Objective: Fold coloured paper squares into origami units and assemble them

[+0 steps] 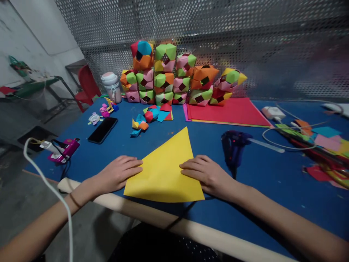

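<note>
A yellow sheet of paper (163,171), shaped like a triangle with its point facing away from me, is at the front of the blue table. My left hand (121,173) has its fingers over the sheet's left edge, with the thumb hidden. On the opposite edge, my right hand (205,173) grips the paper with its fingers on top and the thumb mostly out of sight. To the right of that hand lies a dark blue glue gun (233,145) with a glue stick (267,145) projecting from its back.
Stacked multicoloured folded-paper shapes (164,82) line the back, beside red sheets (226,112). Small folded pieces (148,118) lie ahead of the yellow paper. Leftward are a phone (103,130), a bottle (111,87) and a purple power strip (65,150); paper scraps (327,142) lie right.
</note>
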Demonstrator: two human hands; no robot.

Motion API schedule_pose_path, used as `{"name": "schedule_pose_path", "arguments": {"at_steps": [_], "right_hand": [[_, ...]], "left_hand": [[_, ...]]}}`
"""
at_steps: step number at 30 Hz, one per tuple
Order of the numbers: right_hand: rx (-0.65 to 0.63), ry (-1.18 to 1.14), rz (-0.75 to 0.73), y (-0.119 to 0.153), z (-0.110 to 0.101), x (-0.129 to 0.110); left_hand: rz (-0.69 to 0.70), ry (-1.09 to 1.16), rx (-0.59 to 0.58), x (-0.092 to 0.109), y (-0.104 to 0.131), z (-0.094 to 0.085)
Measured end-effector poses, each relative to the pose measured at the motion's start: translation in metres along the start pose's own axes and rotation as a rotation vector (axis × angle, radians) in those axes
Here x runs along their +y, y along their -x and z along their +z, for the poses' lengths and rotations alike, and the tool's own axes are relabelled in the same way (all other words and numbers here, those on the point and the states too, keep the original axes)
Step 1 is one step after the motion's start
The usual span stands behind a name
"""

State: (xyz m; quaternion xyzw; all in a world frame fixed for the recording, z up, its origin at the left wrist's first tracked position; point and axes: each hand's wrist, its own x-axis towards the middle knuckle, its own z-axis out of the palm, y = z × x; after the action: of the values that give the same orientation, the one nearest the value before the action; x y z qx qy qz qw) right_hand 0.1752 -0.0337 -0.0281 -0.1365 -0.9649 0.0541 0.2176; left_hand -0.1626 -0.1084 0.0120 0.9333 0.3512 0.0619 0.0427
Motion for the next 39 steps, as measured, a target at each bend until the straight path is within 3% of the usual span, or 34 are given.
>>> {"name": "schedule_pose_path", "arguments": {"at_steps": [5, 9, 13, 19, 22, 28, 39], "right_hand": [[0.03, -0.022, 0.019, 0.005, 0.001, 0.002], [0.055, -0.143, 0.056, 0.011, -0.002, 0.005], [0.074, -0.272, 0.175, 0.014, -0.003, 0.002], [0.041, -0.239, 0.485, 0.009, -0.008, -0.008], [0.021, -0.259, 0.585, 0.008, -0.01, -0.007], [0.068, -0.333, 0.709, 0.013, -0.005, -0.005], [0.095, -0.125, 0.693, 0.014, 0.002, -0.01]], "left_hand": [[0.152, 0.039, -0.083, 0.002, -0.001, -0.001], [0.123, 0.171, -0.029, -0.001, 0.0, 0.002], [-0.043, 0.311, 0.107, 0.004, -0.003, 0.0], [-0.614, 0.411, 0.207, 0.017, -0.017, -0.005], [-0.776, 0.408, 0.225, 0.017, -0.023, -0.003], [-0.863, 0.451, 0.266, 0.014, -0.026, 0.002], [-0.854, 0.35, 0.267, 0.012, -0.035, 0.006]]}}
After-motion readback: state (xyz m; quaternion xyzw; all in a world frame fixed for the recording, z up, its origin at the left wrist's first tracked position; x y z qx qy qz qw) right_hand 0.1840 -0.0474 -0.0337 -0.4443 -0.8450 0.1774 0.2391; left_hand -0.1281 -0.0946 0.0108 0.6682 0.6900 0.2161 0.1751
